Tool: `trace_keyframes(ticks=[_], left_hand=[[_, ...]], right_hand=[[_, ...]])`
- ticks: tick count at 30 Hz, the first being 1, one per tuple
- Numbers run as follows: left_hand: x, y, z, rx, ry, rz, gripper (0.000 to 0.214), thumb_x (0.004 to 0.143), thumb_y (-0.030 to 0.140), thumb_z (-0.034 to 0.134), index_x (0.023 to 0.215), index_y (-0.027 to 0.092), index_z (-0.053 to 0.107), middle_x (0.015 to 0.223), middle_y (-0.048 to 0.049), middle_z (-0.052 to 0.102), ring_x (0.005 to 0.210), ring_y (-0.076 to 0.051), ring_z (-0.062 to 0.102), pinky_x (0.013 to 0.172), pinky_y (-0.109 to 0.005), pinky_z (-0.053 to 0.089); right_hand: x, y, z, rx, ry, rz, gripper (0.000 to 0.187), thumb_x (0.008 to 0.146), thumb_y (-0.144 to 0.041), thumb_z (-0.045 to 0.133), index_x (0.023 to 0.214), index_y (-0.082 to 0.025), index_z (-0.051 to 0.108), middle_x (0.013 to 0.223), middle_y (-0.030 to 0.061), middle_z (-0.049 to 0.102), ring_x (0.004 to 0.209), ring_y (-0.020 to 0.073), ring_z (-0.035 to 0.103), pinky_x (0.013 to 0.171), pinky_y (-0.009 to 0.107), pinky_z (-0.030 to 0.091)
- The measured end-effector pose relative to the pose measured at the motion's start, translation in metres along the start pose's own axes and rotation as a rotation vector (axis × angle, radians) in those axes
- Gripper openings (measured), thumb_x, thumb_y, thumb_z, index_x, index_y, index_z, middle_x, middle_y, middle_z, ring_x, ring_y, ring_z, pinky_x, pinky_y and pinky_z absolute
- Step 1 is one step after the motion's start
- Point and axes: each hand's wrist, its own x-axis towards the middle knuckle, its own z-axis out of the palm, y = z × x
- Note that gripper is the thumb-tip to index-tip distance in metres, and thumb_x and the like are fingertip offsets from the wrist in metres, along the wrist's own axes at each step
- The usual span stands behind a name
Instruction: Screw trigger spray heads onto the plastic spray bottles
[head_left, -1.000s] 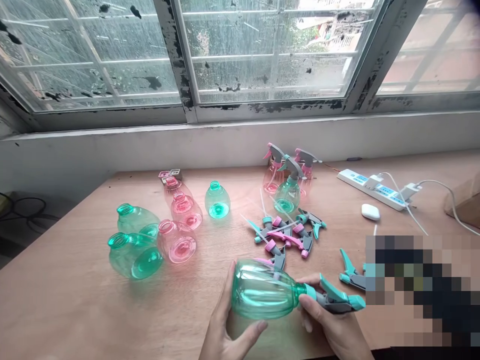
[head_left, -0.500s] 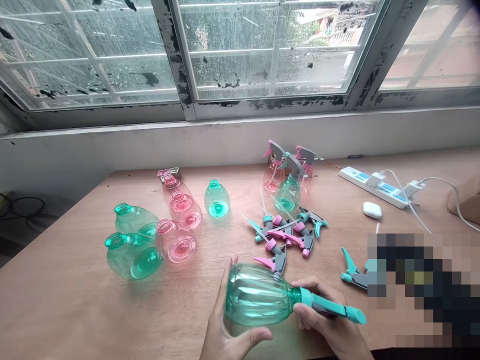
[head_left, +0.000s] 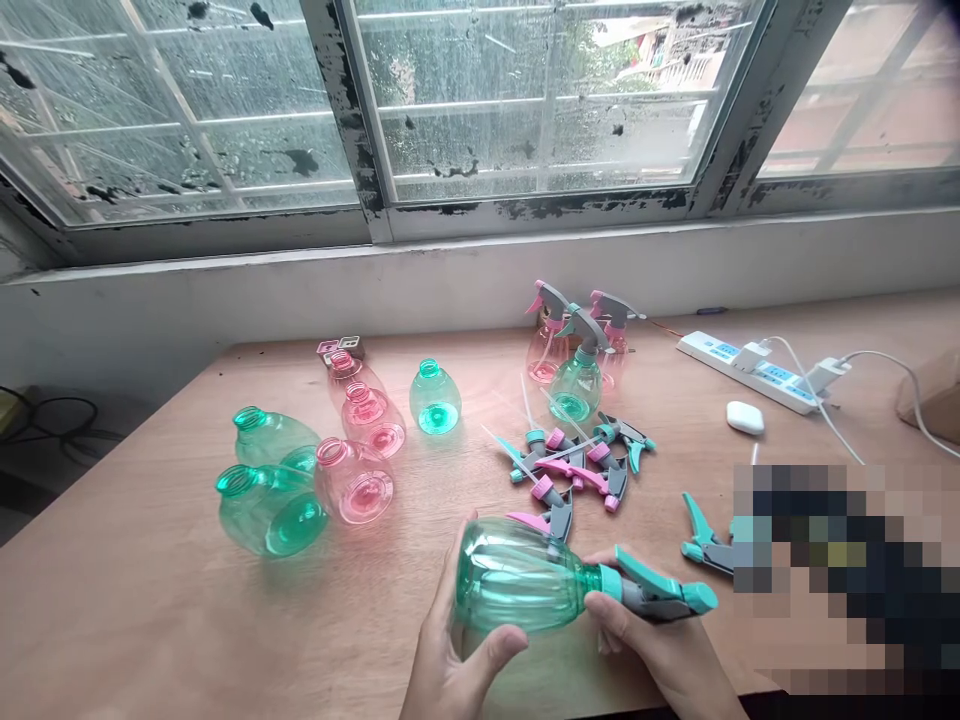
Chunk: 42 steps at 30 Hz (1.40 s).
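A green transparent spray bottle (head_left: 521, 580) lies sideways between my hands, just above the table's near part. Its neck points right and carries a teal and grey trigger spray head (head_left: 660, 592), with the teal trigger on the upper side. My left hand (head_left: 459, 650) is wrapped round the bottle's base end, thumb along the lower side. At the collar, my right hand (head_left: 656, 645) pinches with its thumb in front; the other fingers are mostly hidden behind. Loose pink, teal and grey spray heads (head_left: 555, 515) lie in a heap just beyond the bottle.
Left stand or lean open green bottles (head_left: 274, 510) and pink bottles (head_left: 354, 482); one green bottle (head_left: 435, 398) is apart. Bottles with heads (head_left: 576, 385) stand at the back. A power strip (head_left: 746, 370), white case (head_left: 745, 418) and teal spray head (head_left: 705, 540) are right, beside a blurred patch.
The spray head has turned about the bottle's axis, so its teal trigger now stands out on the upper side. My right fingers have shifted at the collar; my left hand keeps its hold.
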Motion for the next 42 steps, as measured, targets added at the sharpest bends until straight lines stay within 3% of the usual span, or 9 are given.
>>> trace_keyframes(ticks=[5, 11, 16, 22, 26, 30, 32, 36, 42], left_hand=[[-0.004, -0.003, 0.001, 0.042, 0.002, -0.007, 0.09, 0.082, 0.037, 0.089, 0.161, 0.036, 0.047, 0.165, -0.0024, 0.055, 0.157, -0.032, 0.041, 0.132, -0.042, 0.027], [-0.002, 0.0, 0.001, -0.04, -0.016, -0.025, 0.115, 0.064, 0.071, 0.091, 0.161, 0.024, 0.049, 0.159, -0.0139, 0.061, 0.149, -0.041, 0.052, 0.122, -0.045, 0.044], [0.001, 0.01, 0.004, 0.014, 0.002, -0.019, 0.082, 0.072, 0.06, 0.091, 0.143, 0.025, 0.07, 0.144, -0.0114, 0.074, 0.14, -0.042, 0.061, 0.119, -0.046, 0.048], [-0.005, 0.01, 0.001, 0.008, -0.008, -0.009, 0.085, 0.075, 0.046, 0.093, 0.152, 0.03, 0.061, 0.158, -0.0073, 0.063, 0.153, -0.037, 0.048, 0.127, -0.044, 0.036], [-0.008, 0.01, 0.001, 0.008, -0.055, -0.019, 0.089, 0.08, 0.052, 0.088, 0.158, 0.031, 0.053, 0.16, -0.0081, 0.061, 0.155, -0.036, 0.045, 0.129, -0.043, 0.032], [-0.003, 0.004, -0.002, -0.077, -0.034, -0.029, 0.118, 0.06, 0.072, 0.092, 0.16, 0.027, 0.049, 0.158, -0.0145, 0.062, 0.15, -0.042, 0.05, 0.122, -0.046, 0.044], [0.001, 0.0, -0.003, -0.094, 0.012, -0.062, 0.122, 0.054, 0.069, 0.097, 0.158, 0.023, 0.052, 0.152, -0.0176, 0.067, 0.143, -0.045, 0.058, 0.116, -0.047, 0.051], [0.003, -0.006, -0.003, -0.008, 0.073, -0.037, 0.1, 0.065, 0.049, 0.099, 0.152, 0.023, 0.059, 0.147, -0.0154, 0.071, 0.142, -0.042, 0.06, 0.119, -0.048, 0.048], [0.0, -0.013, 0.002, 0.074, 0.107, 0.054, 0.084, 0.079, 0.042, 0.09, 0.155, 0.033, 0.055, 0.164, -0.006, 0.056, 0.156, -0.036, 0.044, 0.129, -0.046, 0.033]], right_hand=[[0.002, 0.007, -0.004, 0.051, 0.002, -0.003, 0.044, 0.078, -0.053, 0.092, 0.102, -0.021, 0.074, 0.047, -0.0072, 0.056, 0.047, 0.015, 0.049, 0.054, 0.031, 0.045], [0.0, -0.002, -0.002, -0.023, -0.036, -0.032, 0.043, 0.072, -0.051, 0.096, 0.094, -0.02, 0.077, 0.054, -0.0049, 0.06, 0.051, 0.015, 0.049, 0.053, 0.028, 0.039], [-0.001, 0.0, -0.002, 0.004, -0.036, 0.008, 0.043, 0.074, -0.053, 0.094, 0.095, -0.02, 0.078, 0.05, -0.0055, 0.058, 0.049, 0.0163, 0.05, 0.053, 0.03, 0.041], [-0.001, 0.004, -0.004, 0.019, -0.018, 0.007, 0.042, 0.077, -0.055, 0.091, 0.095, -0.019, 0.079, 0.048, -0.0054, 0.056, 0.048, 0.0163, 0.048, 0.056, 0.032, 0.039], [-0.001, 0.002, -0.004, 0.036, -0.019, 0.03, 0.042, 0.079, -0.057, 0.09, 0.097, -0.021, 0.077, 0.049, -0.0056, 0.056, 0.05, 0.0162, 0.048, 0.058, 0.032, 0.041], [-0.002, 0.0, -0.002, 0.036, -0.04, 0.03, 0.043, 0.077, -0.057, 0.091, 0.097, -0.021, 0.076, 0.051, -0.0064, 0.054, 0.052, 0.0164, 0.047, 0.058, 0.031, 0.04], [-0.002, -0.002, 0.0, 0.019, -0.062, 0.031, 0.042, 0.076, -0.056, 0.092, 0.094, -0.021, 0.076, 0.052, -0.006, 0.055, 0.052, 0.0165, 0.047, 0.056, 0.031, 0.039], [-0.001, -0.008, 0.003, -0.03, -0.102, 0.024, 0.039, 0.077, -0.055, 0.09, 0.089, -0.021, 0.077, 0.054, -0.0052, 0.058, 0.05, 0.0169, 0.05, 0.056, 0.031, 0.039], [-0.001, -0.007, 0.001, -0.028, -0.045, 0.011, 0.039, 0.077, -0.053, 0.091, 0.094, -0.022, 0.077, 0.053, -0.0056, 0.059, 0.051, 0.0172, 0.052, 0.055, 0.03, 0.041]])
